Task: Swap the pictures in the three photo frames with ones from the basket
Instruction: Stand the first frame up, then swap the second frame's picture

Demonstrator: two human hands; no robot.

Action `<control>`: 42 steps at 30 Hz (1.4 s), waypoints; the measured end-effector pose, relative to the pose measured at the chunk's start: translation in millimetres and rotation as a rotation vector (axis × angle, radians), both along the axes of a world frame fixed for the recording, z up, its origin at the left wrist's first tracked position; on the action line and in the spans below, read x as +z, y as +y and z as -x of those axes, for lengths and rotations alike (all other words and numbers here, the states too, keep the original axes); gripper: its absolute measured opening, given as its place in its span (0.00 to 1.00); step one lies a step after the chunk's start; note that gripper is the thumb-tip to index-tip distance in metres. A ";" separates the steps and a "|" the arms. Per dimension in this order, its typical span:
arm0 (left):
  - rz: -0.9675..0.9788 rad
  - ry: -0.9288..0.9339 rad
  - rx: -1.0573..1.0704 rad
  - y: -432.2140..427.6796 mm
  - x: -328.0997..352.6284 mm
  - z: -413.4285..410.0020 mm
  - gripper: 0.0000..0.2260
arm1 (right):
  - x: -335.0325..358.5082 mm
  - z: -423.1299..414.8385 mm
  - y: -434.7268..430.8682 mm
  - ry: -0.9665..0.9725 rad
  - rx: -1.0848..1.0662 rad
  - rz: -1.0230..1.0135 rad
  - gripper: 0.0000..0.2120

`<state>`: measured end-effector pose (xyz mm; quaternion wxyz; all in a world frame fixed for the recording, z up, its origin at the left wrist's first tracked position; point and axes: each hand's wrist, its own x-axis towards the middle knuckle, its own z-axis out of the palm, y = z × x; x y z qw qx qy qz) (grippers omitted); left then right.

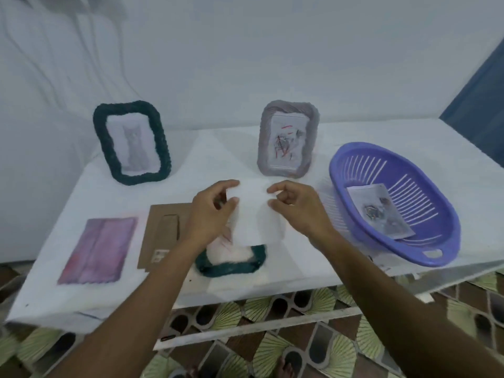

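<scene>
Between my hands is a white paper picture (252,214), seen from its blank back, raised over a dark green frame (231,264) that lies flat near the table's front edge. My left hand (211,211) pinches the paper's left edge and my right hand (296,207) pinches its right edge. A second dark green frame (132,143) with a cat picture stands at the back left. A grey frame (287,139) with a sketch stands at the back centre. The purple basket (395,205) on the right holds one picture (380,210).
A brown cardboard frame backing (163,233) lies left of the flat frame. Further left lies a pink and purple picture (99,249). The white table (272,279) ends close in front of me, with patterned floor tiles (272,350) below it. A white wall rises behind the frames.
</scene>
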<state>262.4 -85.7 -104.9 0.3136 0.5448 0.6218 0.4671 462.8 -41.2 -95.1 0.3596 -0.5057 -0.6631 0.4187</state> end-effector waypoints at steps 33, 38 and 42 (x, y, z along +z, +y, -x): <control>0.168 0.915 -0.107 -23.9 -51.9 64.6 0.35 | -74.5 26.5 -14.3 -0.646 0.190 -0.460 0.23; 0.179 0.846 -0.079 -22.1 -54.0 64.7 0.34 | -75.5 26.2 -13.7 -0.620 0.177 -0.462 0.22; 0.191 0.867 -0.075 -20.8 -55.7 64.6 0.35 | -76.5 26.3 -13.4 -0.620 0.177 -0.471 0.22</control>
